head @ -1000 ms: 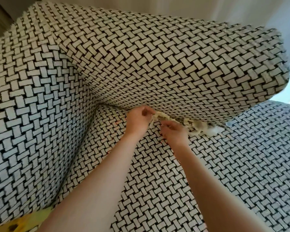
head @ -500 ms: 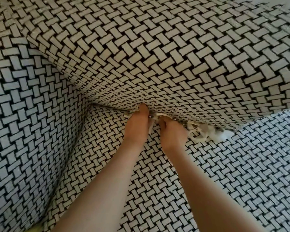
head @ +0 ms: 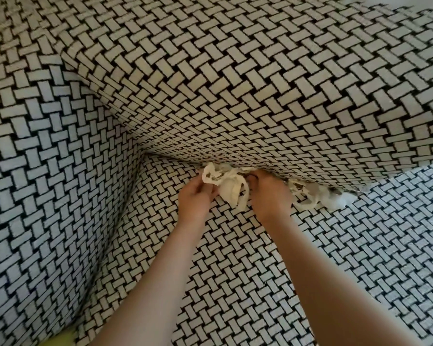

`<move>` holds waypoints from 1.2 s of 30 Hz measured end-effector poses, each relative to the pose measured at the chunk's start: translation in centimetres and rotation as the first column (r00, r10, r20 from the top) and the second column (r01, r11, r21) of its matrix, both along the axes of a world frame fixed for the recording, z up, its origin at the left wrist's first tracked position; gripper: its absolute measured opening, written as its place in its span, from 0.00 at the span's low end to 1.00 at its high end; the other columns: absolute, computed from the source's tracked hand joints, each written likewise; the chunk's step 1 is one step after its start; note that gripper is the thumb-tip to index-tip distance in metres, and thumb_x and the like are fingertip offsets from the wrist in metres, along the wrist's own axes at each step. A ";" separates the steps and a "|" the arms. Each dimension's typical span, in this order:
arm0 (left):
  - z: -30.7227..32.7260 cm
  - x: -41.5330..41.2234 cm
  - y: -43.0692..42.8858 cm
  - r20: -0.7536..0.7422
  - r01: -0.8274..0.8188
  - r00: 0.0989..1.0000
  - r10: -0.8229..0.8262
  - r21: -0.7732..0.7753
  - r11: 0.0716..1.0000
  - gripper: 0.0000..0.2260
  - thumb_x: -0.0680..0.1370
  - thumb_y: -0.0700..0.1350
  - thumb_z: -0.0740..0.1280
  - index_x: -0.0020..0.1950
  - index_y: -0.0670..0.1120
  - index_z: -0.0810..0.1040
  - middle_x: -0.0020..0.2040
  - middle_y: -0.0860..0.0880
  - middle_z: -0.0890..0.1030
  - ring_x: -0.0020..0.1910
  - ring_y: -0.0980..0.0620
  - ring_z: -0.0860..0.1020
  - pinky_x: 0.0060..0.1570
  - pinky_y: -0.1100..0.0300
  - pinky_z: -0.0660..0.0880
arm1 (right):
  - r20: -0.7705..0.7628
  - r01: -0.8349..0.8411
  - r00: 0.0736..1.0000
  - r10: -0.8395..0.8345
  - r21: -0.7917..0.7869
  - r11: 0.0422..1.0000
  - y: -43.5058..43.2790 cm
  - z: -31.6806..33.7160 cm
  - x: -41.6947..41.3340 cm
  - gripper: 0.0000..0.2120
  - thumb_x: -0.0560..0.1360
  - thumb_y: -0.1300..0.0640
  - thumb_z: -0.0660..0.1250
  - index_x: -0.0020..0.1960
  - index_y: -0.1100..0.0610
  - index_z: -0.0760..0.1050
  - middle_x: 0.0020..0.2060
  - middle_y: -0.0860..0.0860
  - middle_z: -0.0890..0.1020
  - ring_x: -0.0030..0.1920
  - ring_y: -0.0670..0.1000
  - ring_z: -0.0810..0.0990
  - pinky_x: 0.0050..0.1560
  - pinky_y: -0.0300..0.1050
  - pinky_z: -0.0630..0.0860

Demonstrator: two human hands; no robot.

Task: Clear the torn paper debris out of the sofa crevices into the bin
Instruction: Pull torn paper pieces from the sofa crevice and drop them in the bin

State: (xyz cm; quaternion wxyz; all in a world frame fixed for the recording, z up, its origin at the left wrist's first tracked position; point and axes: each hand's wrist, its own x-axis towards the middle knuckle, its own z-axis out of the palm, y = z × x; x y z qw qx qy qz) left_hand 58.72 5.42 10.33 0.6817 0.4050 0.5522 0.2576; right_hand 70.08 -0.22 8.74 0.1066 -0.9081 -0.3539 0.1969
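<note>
- torn paper clump sits at the crevice where the back cushion meets the seat cushion, between your two hands.
- your left hand pinches the clump's left edge, fingers curled on it.
- your right hand touches its right side, fingertips tucked towards the gap (gripping or not, i cannot tell).
- more scraps lie wedged just right of that hand.

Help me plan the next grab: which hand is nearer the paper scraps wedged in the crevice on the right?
Right. The right hand sits just beside the wedged scraps; the left hand is farther off, beyond the right hand, holding a paper bunch.
</note>
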 end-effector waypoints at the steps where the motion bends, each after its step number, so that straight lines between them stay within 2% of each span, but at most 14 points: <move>1: 0.3 -0.2 0.0 0.066 -0.060 0.996 0.067 -0.102 0.993 0.12 0.80 0.35 0.57 0.58 0.43 0.77 0.50 0.50 0.80 0.48 0.56 0.79 0.45 0.70 0.78 | 0.026 0.008 1.000 -0.008 -0.011 1.000 0.0 0.1 -0.1 0.16 0.82 0.52 0.48 0.60 0.55 0.72 0.52 0.54 0.78 0.50 0.56 0.78 0.40 0.43 0.66; 4: 1.2 -0.7 0.3 0.146 -0.141 0.971 0.188 -0.284 0.948 0.11 0.80 0.34 0.56 0.56 0.39 0.77 0.48 0.48 0.80 0.48 0.54 0.78 0.42 0.68 0.78 | -0.016 0.164 0.986 -0.164 0.153 0.974 -0.5 0.3 -0.8 0.16 0.81 0.53 0.50 0.57 0.59 0.73 0.50 0.53 0.78 0.45 0.54 0.76 0.38 0.42 0.62; 7: 1.4 -1.0 0.7 0.154 -0.158 0.962 0.226 -0.364 0.918 0.12 0.80 0.32 0.54 0.57 0.37 0.76 0.52 0.43 0.78 0.52 0.47 0.75 0.35 0.69 0.77 | -0.294 0.404 0.906 -0.304 0.391 0.827 -0.9 1.0 -1.9 0.14 0.81 0.53 0.54 0.53 0.59 0.74 0.39 0.48 0.75 0.38 0.49 0.71 0.32 0.42 0.61; 13: 2.2 -0.8 0.7 0.122 -0.091 0.983 0.134 -0.309 0.947 0.08 0.76 0.33 0.60 0.46 0.41 0.78 0.39 0.48 0.76 0.34 0.56 0.69 0.32 0.67 0.68 | -0.632 0.462 0.769 -0.096 0.446 0.766 -0.7 2.7 -4.8 0.09 0.78 0.53 0.60 0.43 0.50 0.76 0.33 0.44 0.77 0.32 0.43 0.72 0.35 0.37 0.68; 15: 2.1 -0.8 0.7 0.110 -0.054 0.990 0.091 -0.301 0.952 0.08 0.77 0.35 0.60 0.48 0.40 0.79 0.41 0.46 0.77 0.36 0.55 0.71 0.32 0.67 0.69 | -0.710 0.475 0.703 -0.037 0.430 0.768 -0.4 3.1 -5.6 0.06 0.77 0.55 0.63 0.44 0.52 0.79 0.32 0.43 0.77 0.32 0.41 0.72 0.35 0.35 0.68; 17: 2.1 -1.0 0.7 0.165 -0.018 0.983 0.084 -0.368 0.929 0.09 0.78 0.38 0.59 0.53 0.38 0.77 0.49 0.41 0.79 0.45 0.49 0.76 0.42 0.62 0.72 | -0.740 0.460 0.673 -0.001 0.417 0.784 -0.4 3.2 -6.2 0.04 0.75 0.58 0.66 0.45 0.52 0.80 0.33 0.43 0.78 0.32 0.38 0.73 0.35 0.30 0.69; 20: 2.0 -1.3 0.7 0.204 0.038 0.977 0.058 -0.435 0.899 0.12 0.80 0.42 0.56 0.54 0.38 0.76 0.50 0.41 0.79 0.49 0.48 0.78 0.51 0.58 0.73 | -0.664 0.373 0.748 -0.012 0.405 0.835 -0.2 3.2 -7.2 0.03 0.73 0.57 0.69 0.41 0.50 0.79 0.33 0.43 0.80 0.34 0.38 0.76 0.38 0.31 0.72; 22: 2.0 -1.5 0.6 0.190 0.024 0.979 0.071 -0.459 0.888 0.11 0.80 0.42 0.55 0.45 0.40 0.75 0.41 0.44 0.78 0.42 0.50 0.78 0.45 0.60 0.73 | -0.530 0.274 0.847 -0.041 0.370 0.888 0.2 3.3 -7.5 0.02 0.72 0.54 0.69 0.43 0.51 0.79 0.35 0.43 0.81 0.39 0.43 0.79 0.43 0.37 0.74; 25: 1.9 -1.9 1.0 0.208 -0.020 0.967 0.148 -0.517 0.856 0.11 0.80 0.41 0.56 0.44 0.40 0.76 0.39 0.45 0.78 0.39 0.51 0.76 0.43 0.60 0.74 | -0.385 0.177 0.923 -0.010 0.399 0.900 0.9 3.4 -7.9 0.08 0.74 0.50 0.66 0.45 0.52 0.81 0.39 0.46 0.83 0.42 0.47 0.80 0.45 0.42 0.76; 29: 1.7 -2.7 1.9 0.155 -0.102 0.962 0.224 -0.557 0.824 0.10 0.79 0.40 0.57 0.41 0.41 0.75 0.25 0.50 0.74 0.21 0.58 0.71 0.24 0.68 0.70 | -0.271 0.258 0.954 -0.125 0.536 0.804 1.4 3.5 -7.8 0.12 0.78 0.52 0.61 0.50 0.55 0.81 0.47 0.49 0.81 0.48 0.49 0.78 0.44 0.42 0.73; 31: 1.5 -3.3 2.5 0.115 -0.127 0.966 0.231 -0.569 0.812 0.10 0.79 0.41 0.57 0.41 0.42 0.75 0.21 0.52 0.70 0.17 0.59 0.66 0.17 0.71 0.64 | 0.015 0.168 0.977 -0.214 0.567 0.806 1.4 2.5 -7.3 0.13 0.76 0.54 0.62 0.55 0.58 0.79 0.54 0.54 0.80 0.54 0.54 0.76 0.49 0.48 0.73; 32: 1.5 -3.8 2.8 0.098 -0.118 0.974 0.206 -0.557 0.822 0.11 0.79 0.43 0.57 0.41 0.42 0.75 0.20 0.53 0.67 0.16 0.59 0.63 0.16 0.71 0.60 | 0.131 0.096 0.974 -0.186 0.501 0.860 1.4 1.9 -7.1 0.17 0.75 0.52 0.63 0.60 0.59 0.76 0.59 0.56 0.77 0.59 0.57 0.75 0.55 0.54 0.71; 33: 1.3 -4.4 3.1 0.060 -0.107 0.985 0.162 -0.524 0.845 0.12 0.80 0.44 0.57 0.41 0.43 0.75 0.19 0.54 0.64 0.16 0.59 0.60 0.16 0.71 0.57 | 0.141 0.049 0.984 -0.110 0.377 0.925 1.4 1.4 -7.1 0.23 0.75 0.48 0.62 0.66 0.59 0.71 0.65 0.58 0.72 0.65 0.59 0.70 0.62 0.57 0.66; 36: 0.5 -6.2 3.3 -0.113 -0.079 0.993 0.038 -0.385 0.919 0.13 0.80 0.47 0.58 0.40 0.43 0.76 0.18 0.55 0.60 0.15 0.59 0.56 0.16 0.70 0.53 | 0.043 0.001 0.999 -0.005 0.102 0.995 2.4 -0.2 -7.4 0.38 0.75 0.38 0.58 0.75 0.60 0.53 0.74 0.57 0.57 0.74 0.56 0.53 0.71 0.55 0.51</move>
